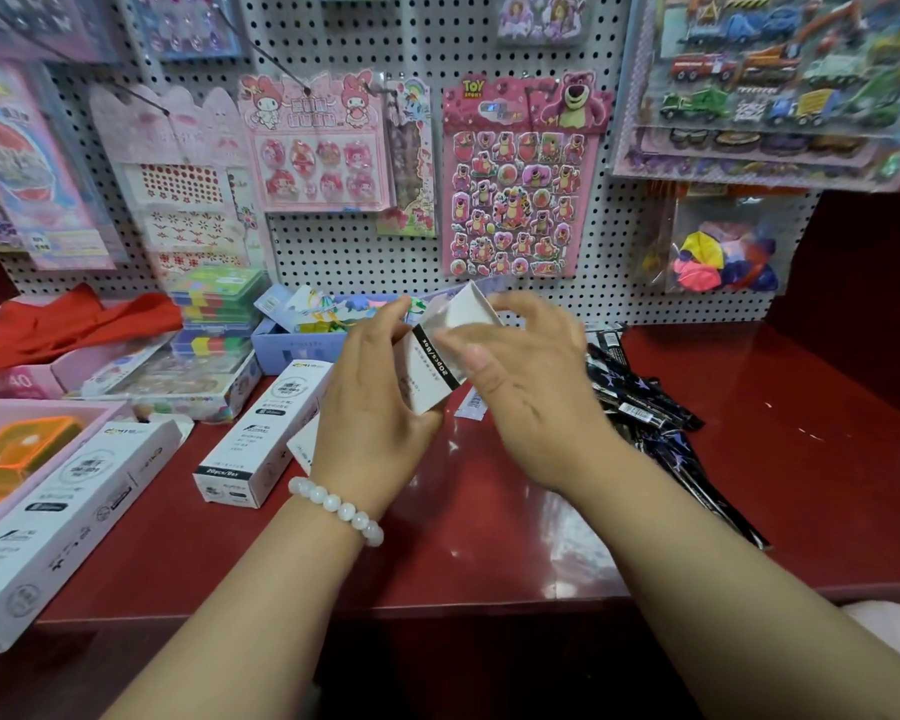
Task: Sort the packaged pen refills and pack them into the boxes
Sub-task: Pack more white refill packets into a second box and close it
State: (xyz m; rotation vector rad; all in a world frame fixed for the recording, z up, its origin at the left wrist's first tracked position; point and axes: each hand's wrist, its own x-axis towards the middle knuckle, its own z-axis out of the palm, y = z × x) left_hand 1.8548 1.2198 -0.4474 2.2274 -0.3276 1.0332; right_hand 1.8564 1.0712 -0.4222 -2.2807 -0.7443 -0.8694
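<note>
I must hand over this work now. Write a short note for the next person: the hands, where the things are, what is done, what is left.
Left hand: grips the white box by its lower end.
Right hand: its fingers hold the box's open top end; the view is blurred there.
Pen refill packs: a loose black pile on the red counter, to the right of the hands.
Two more white boxes lie on the left; whether they are filled cannot be told.
Done: one box is in hand and opened.
Left: put the packs into the boxes and close them.
</note>
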